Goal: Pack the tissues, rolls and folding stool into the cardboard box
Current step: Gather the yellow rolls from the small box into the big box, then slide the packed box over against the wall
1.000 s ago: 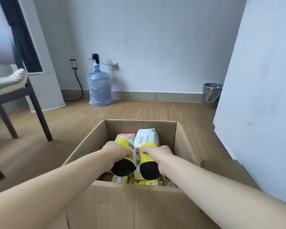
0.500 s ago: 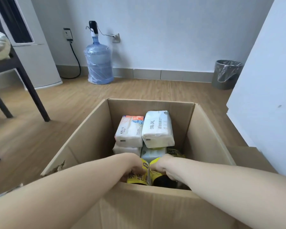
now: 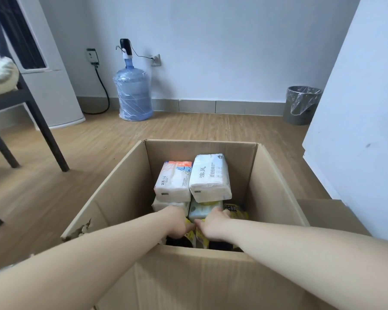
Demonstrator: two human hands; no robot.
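Inside the cardboard box (image 3: pixel 130 191), near its front wall, the left hand (image 3: pixel 175 222) and right hand (image 3: pixel 213 227) each seem to grip a yellow-wrapped roll (image 3: pixel 198 234), fingers hidden. Tissue packs (image 3: pixel 210 177) are stacked toward the box's back wall.

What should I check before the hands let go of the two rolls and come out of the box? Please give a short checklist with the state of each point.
1. Both rolls below the rim of the cardboard box: ok.
2. Left hand grip on its roll: ok.
3. Right hand grip on its roll: ok.
4. Rolls resting on the box floor: cannot tell, the near wall hides it.
5. Stacked tissue packs behind the hands stable: ok, though the right top pack is tilted.
6. Folding stool in the box: cannot tell.
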